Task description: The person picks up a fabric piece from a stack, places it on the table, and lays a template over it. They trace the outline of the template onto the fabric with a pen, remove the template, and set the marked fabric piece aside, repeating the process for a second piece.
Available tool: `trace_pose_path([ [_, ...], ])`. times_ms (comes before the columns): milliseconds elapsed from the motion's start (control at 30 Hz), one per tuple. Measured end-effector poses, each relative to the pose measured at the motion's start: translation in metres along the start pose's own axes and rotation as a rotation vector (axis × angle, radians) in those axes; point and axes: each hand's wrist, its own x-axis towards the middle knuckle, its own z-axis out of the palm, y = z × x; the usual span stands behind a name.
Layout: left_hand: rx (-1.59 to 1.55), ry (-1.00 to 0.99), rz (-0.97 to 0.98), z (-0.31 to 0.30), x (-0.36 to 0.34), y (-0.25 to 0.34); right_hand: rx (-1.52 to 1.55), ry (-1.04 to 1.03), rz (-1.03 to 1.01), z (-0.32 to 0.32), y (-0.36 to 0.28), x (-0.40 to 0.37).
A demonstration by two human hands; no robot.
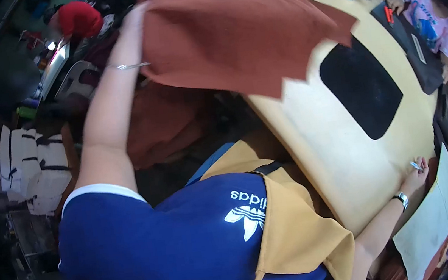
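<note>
- Workroom crowded at the edges; pale table (307, 147) across the middle and right, with a co-worker in red (80, 19) at upper left and another in pink (434, 19) beyond the far edge.
- Reddish-brown sheet (234, 34): raised at upper centre, partly over the table, with notched lower edge hanging free. Held high by the left hand (141, 11), probably to keep the near side off the tabletop; finger closure hidden, so cannot tell whether pinching or spread.
- Right hand (422, 170): low at the right of the table, well apart from the left. Fingers curled and pinching a slender silvery tool (416, 165), perhaps so placed to steady the lean.
- Black panel (365, 93): flat on the table, top end just beside or beneath the raised sheet; exact overlap not determinable.
- Off-white sheet (430, 224): beside the right wrist, crowding the space there.
- Dark piece (415, 52) at the far side, with red-handled tool (389, 15) close to a co-worker's hand (396, 4). Limited room in that direction.
- More reddish-brown material (161, 122) below the raised sheet; strapped white bundle (36, 167) at far left.
- Mustard cloth (300, 225) loose over the torso, near the table edge; possible snag.
</note>
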Motion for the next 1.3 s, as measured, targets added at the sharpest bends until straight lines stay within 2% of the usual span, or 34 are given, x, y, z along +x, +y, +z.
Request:
trace_pose_path([
  [100, -0.1, 0.217, -0.216, -0.146, -0.047, -0.014, 0.01, -0.03, -0.009, -0.003, 0.005, 0.004],
  [200, -0.112, 0.42, -0.32, -0.241, -0.113, -0.065, 0.04, -0.069, -0.003, -0.007, 0.011, 0.006],
  [300, -0.048, 0.604, -0.368, -0.287, -0.179, -0.138, -0.074, -0.053, 0.006, -0.005, -0.006, -0.001],
  [333, 0.066, 0.728, -0.335, -0.296, -0.189, -0.157, -0.062, -0.062, 0.006, -0.004, -0.009, -0.002],
  [367, 0.103, 0.828, -0.39, -0.286, -0.203, -0.164, -0.05, -0.07, 0.005, -0.004, -0.01, -0.003],
  [433, 0.343, 0.88, -0.422, -0.288, -0.207, -0.188, -0.046, -0.078, 0.008, -0.006, -0.009, -0.003],
  [500, 0.74, 0.766, -0.38, -0.34, -0.198, -0.248, -0.069, -0.085, 0.016, -0.008, -0.008, -0.001],
  [533, 1.062, 0.839, -0.416, -0.304, -0.202, -0.236, -0.088, -0.08, 0.013, -0.009, -0.008, -0.001],
  [567, 1.389, 0.899, -0.446, -0.231, -0.204, -0.198, -0.106, -0.076, 0.01, -0.008, -0.011, -0.002],
  [633, 1.686, 0.376, -0.259, -0.162, -0.202, -0.16, -0.076, -0.068, 0.019, -0.007, -0.011, -0.001],
  [667, 1.769, 0.151, -0.102, -0.168, -0.198, -0.195, -0.027, -0.063, 0.033, -0.007, -0.007, 0.0],
  [700, 1.639, -0.1, -0.034, -0.15, -0.196, -0.208, 0.02, -0.054, 0.049, -0.008, -0.005, 0.0],
  [733, 1.571, -0.144, -0.037, -0.13, -0.196, -0.22, -0.024, -0.063, 0.048, -0.009, -0.006, -0.002],
  [767, 1.415, -0.054, -0.18, -0.111, -0.191, -0.228, -0.068, -0.071, 0.046, -0.01, -0.009, -0.002],
  [800, 1.411, 0.081, -0.4, -0.09, -0.184, -0.23, -0.112, -0.079, 0.042, -0.011, -0.013, -0.003],
  [867, 1.227, 0.182, -0.593, -0.078, -0.171, -0.241, -0.22, -0.068, 0.009, -0.011, -0.017, -0.004],
  [967, 1.106, -0.084, -0.722, -0.12, -0.137, -0.284, -0.328, -0.057, -0.049, -0.009, -0.019, -0.004],
  [1033, 0.721, -0.091, -0.675, -0.144, -0.117, -0.301, -0.304, -0.057, -0.038, -0.008, -0.022, -0.006],
  [1067, 0.531, -0.097, -0.647, -0.136, -0.113, -0.287, -0.253, -0.06, -0.007, -0.008, -0.022, -0.007],
  [1133, 0.441, -0.011, -0.665, -0.115, -0.104, -0.232, -0.245, -0.055, 0.019, -0.007, -0.024, -0.01],
  [1200, 0.07, 0.02, -0.593, -0.133, -0.075, -0.249, -0.333, -0.043, 0.004, -0.003, -0.037, -0.014],
  [1233, -0.032, -0.035, -0.578, -0.132, -0.064, -0.245, -0.322, -0.052, 0.008, -0.003, -0.036, -0.014],
  [1300, -0.096, 0.04, -0.558, -0.128, -0.052, -0.239, -0.297, -0.057, 0.015, -0.003, -0.035, -0.013],
])
